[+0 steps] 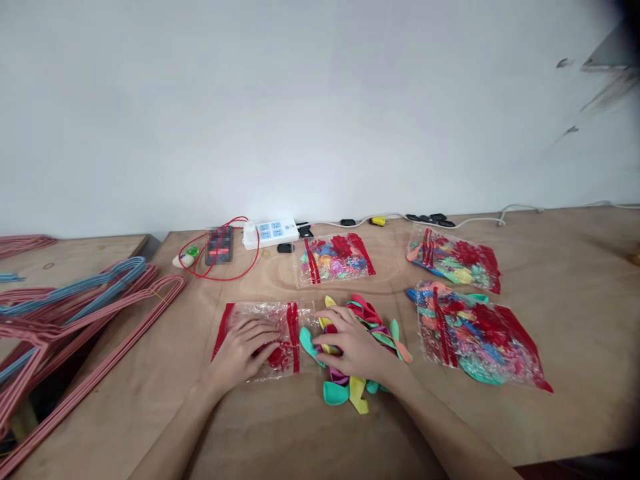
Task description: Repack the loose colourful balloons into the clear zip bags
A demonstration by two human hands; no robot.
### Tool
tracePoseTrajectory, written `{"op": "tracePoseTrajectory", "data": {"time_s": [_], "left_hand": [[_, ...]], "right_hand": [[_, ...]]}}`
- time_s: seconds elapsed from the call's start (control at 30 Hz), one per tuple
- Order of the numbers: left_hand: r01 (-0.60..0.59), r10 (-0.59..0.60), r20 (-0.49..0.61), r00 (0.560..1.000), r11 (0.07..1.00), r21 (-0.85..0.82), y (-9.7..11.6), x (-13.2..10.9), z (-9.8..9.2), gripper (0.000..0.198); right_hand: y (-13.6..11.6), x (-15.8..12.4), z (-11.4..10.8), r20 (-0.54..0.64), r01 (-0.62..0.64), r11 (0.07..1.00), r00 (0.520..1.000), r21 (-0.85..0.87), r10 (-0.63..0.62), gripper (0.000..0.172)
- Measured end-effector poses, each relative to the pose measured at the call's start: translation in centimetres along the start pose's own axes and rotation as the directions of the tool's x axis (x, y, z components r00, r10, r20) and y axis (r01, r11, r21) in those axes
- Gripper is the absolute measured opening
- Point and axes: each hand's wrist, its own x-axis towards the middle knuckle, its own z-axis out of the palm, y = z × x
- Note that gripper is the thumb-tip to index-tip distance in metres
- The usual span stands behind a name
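Note:
My left hand [246, 348] lies flat with spread fingers on a nearly empty clear plastic bag with red strips [235, 319] near the table's front. Just right of it, my right hand [353, 345] rests on a loose pile of uninflated coloured balloons [371, 320], its fingers curled over a few of them at the bag's mouth. Both forearms reach in from the bottom edge.
Three filled balloon bags lie on the wooden table [575, 280]: one behind the pile [336, 259], two at the right [453, 259] [475, 333]. A white power strip [270, 233], red cable and small devices sit by the wall. Pink and blue hangers [85, 300] are stacked at left.

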Motion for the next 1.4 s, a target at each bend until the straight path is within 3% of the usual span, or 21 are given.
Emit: {"op": "tracePoseTrajectory", "data": {"time_s": [0.03,0.2,0.4,0.47,0.6,0.7,0.8,1.0,1.23,1.4], "left_hand": [[0.006,-0.006,-0.01,1.0,1.0,-0.002,0.0,0.0,0.0,0.022],[0.016,-0.016,-0.045,0.999,1.0,0.002,0.1,0.0,-0.4,0.018],[0.031,-0.028,-0.09,0.996,0.999,0.031,0.0,0.1,-1.2,0.017],[0.035,-0.031,-0.104,0.994,0.999,0.035,0.0,0.1,-1.3,0.017],[0.029,-0.024,-0.123,0.992,0.999,0.037,0.0,0.0,-1.4,0.017],[0.026,-0.019,-0.142,0.99,0.999,0.047,-0.1,-0.1,-1.3,0.015],[0.021,-0.013,-0.15,0.989,0.998,0.054,-0.3,-0.2,-1.3,0.014],[0.039,-0.031,-0.145,0.989,0.998,0.054,-0.4,-0.4,-1.4,0.018],[0.032,-0.025,-0.224,0.974,0.999,0.03,-1.2,-0.9,-1.7,0.025],[0.03,-0.039,-0.28,0.959,0.999,-0.036,-0.6,-0.7,-1.9,0.024]], "right_hand": [[-0.1,0.1,0.2,-0.008,0.001,1.0,1.0,-0.013,-0.001,0.01],[0.6,0.0,-0.1,-0.09,-0.007,1.0,0.996,-0.006,0.007,0.013],[2.2,-0.6,-1.0,-0.212,-0.117,0.992,0.972,-0.046,0.105,0.013],[1.8,-0.6,-0.9,-0.202,-0.082,0.996,0.977,-0.038,0.072,0.014],[0.2,-0.3,0.0,-0.074,0.007,0.999,0.997,-0.053,-0.011,0.028],[-0.3,-0.1,0.8,-0.036,0.017,0.996,0.999,-0.087,-0.02,0.014],[0.4,-0.2,0.9,-0.071,0.001,0.995,0.997,-0.101,-0.008,0.013],[2.7,-0.8,-0.9,-0.199,-0.1,0.994,0.976,-0.045,0.089,0.013],[2.2,-1.4,-4.2,-0.384,-0.07,0.965,0.908,0.253,0.167,0.013],[4.5,-4.1,-4.7,-0.356,-0.09,0.983,0.923,0.162,0.143,0.011]]}}
